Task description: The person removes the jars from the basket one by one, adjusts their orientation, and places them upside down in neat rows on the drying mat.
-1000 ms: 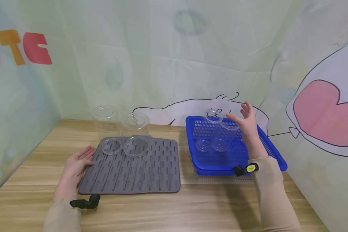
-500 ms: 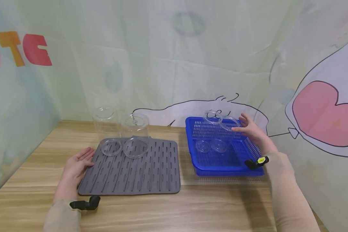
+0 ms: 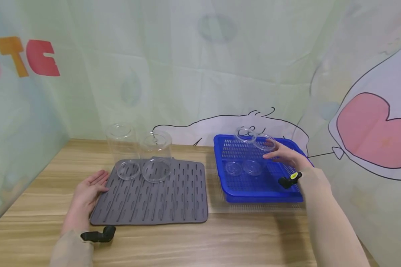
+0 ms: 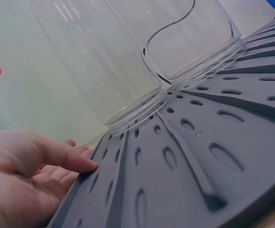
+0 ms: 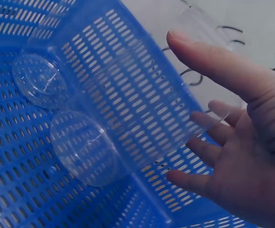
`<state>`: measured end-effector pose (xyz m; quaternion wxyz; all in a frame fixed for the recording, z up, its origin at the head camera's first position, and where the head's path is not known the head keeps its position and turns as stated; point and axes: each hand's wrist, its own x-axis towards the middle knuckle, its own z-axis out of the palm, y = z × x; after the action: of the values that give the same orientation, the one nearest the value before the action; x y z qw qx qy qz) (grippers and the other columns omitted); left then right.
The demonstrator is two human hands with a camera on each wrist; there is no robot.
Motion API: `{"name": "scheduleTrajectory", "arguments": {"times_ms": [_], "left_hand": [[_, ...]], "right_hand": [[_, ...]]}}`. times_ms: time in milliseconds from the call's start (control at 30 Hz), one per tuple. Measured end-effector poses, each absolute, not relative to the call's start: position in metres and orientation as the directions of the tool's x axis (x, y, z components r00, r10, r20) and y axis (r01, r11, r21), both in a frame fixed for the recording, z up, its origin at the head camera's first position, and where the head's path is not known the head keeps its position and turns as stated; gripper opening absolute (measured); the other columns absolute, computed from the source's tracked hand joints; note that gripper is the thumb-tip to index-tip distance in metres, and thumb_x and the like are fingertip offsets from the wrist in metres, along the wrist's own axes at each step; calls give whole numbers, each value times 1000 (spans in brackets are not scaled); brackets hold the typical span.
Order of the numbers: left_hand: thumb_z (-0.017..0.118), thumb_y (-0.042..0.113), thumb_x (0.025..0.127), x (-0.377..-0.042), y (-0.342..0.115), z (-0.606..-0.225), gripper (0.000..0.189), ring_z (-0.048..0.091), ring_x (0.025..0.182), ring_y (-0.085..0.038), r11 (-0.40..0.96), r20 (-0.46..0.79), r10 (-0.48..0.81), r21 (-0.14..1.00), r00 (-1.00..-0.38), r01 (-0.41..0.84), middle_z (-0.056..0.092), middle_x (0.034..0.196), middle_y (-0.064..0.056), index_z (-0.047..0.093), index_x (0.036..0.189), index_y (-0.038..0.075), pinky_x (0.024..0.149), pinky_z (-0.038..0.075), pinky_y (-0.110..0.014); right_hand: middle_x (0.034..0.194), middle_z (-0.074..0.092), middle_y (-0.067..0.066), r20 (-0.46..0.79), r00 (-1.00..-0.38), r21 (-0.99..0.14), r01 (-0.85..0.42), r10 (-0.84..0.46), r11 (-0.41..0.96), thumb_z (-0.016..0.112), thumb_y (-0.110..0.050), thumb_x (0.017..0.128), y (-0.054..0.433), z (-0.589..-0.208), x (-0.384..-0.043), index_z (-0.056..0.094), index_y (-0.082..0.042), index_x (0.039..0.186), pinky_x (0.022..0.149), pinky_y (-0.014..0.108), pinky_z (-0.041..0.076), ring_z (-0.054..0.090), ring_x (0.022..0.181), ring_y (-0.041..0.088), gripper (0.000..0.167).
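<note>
Right hand (image 3: 284,153) moved toward rightmost clear cup (image 3: 256,156), long axis upright, mouth up, grip spread, contact unclear

Mat (image 3: 187,200) near half and right part: room for a low pass. Far left of mat blocked by tall cup (image 3: 123,148) and wide cup (image 3: 156,152), side by side, tight between. Left hand (image 3: 88,190) obstructs mat's left edge. Right of mat: passable strip of table (image 3: 215,196), then basket (image 3: 264,198) wall; behind it, left basket cup (image 3: 242,152) and right basket cup (image 3: 258,157) rise close together, right hand (image 3: 284,154) about the latter's far side from mat.
</note>
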<state>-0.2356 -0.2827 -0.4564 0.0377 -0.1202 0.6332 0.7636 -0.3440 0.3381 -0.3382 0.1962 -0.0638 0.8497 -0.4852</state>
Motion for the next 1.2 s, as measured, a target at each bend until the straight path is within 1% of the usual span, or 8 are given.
{"name": "scheduleTrajectory", "arguments": {"times_ms": [100, 167, 267, 500, 767, 867, 1000, 1200], "left_hand": [[44, -22, 85, -235, -281, -455, 83, 20, 149, -16, -201, -243, -101, 955, -965, -219, 5, 162, -19, 6, 155, 1, 97, 45, -7], [44, -22, 85, -235, -280, -454, 83, 21, 150, -17, -197, -253, -109, 954, -961, -228, 6, 162, -19, 7, 156, 2, 98, 44, -9], [43, -21, 86, -234, -279, -452, 82, 16, 151, -23, -194, -264, -114, 951, -958, -240, 6, 163, -18, 7, 156, 3, 102, 41, -11], [43, -22, 86, -235, -278, -450, 83, 16, 151, -23, -198, -273, -126, 949, -954, -246, 7, 163, -17, 8, 156, 3, 105, 38, -13], [43, -22, 86, -234, -279, -450, 83, 15, 151, -23, -196, -272, -125, 950, -954, -245, 7, 163, -17, 8, 156, 3, 110, 33, -17], [43, -22, 86, -235, -279, -450, 83, 15, 151, -24, -194, -270, -122, 950, -955, -244, 7, 163, -17, 7, 156, 3, 108, 35, -15], [44, -22, 85, -236, -279, -450, 83, 16, 150, -23, -200, -268, -116, 950, -957, -241, 7, 162, -17, 8, 156, 3, 102, 41, -11], [47, -21, 85, -235, -280, -449, 83, 22, 149, -19, -177, -246, -121, 959, -962, -223, 9, 161, -20, 10, 155, 1, 91, 48, -6]], "right_hand": [[161, 7, 26, -268, -920, -860, 94, -286, 502, 65, -10, 90, 339, -345, -346, 2, -5, 157, 120, 62, 18, 14, 147, 47, 92], [161, 8, 26, -251, -924, -868, 84, -288, 489, 65, -11, 90, 340, -349, -347, 3, -5, 157, 120, 61, 18, 14, 147, 46, 92], [162, 8, 23, -214, -929, -893, 60, -303, 446, 65, -9, 90, 340, -355, -347, 2, -5, 156, 121, 61, 16, 14, 148, 45, 92], [163, 6, 24, -150, -930, -944, 34, -337, 328, 61, 2, 88, 336, -362, -348, -1, -1, 155, 122, 59, 12, 12, 148, 44, 92], [163, 8, 22, -144, -938, -932, 22, -315, 362, 61, -2, 90, 333, -361, -348, 2, -3, 156, 122, 60, 13, 19, 145, 47, 88], [163, 10, 21, -136, -944, -931, 17, -302, 365, 62, -3, 90, 333, -360, -347, 4, -3, 156, 121, 60, 16, 22, 144, 46, 88], [163, 10, 20, -122, -956, -938, 24, -267, 345, 62, -5, 91, 333, -354, -343, 3, -5, 156, 121, 59, 17, 22, 145, 43, 88], [164, 9, 18, -61, -982, -940, -3, -179, 341, 61, -9, 94, 333, -341, -336, 2, -7, 157, 123, 57, 14, 16, 149, 39, 87]]}}
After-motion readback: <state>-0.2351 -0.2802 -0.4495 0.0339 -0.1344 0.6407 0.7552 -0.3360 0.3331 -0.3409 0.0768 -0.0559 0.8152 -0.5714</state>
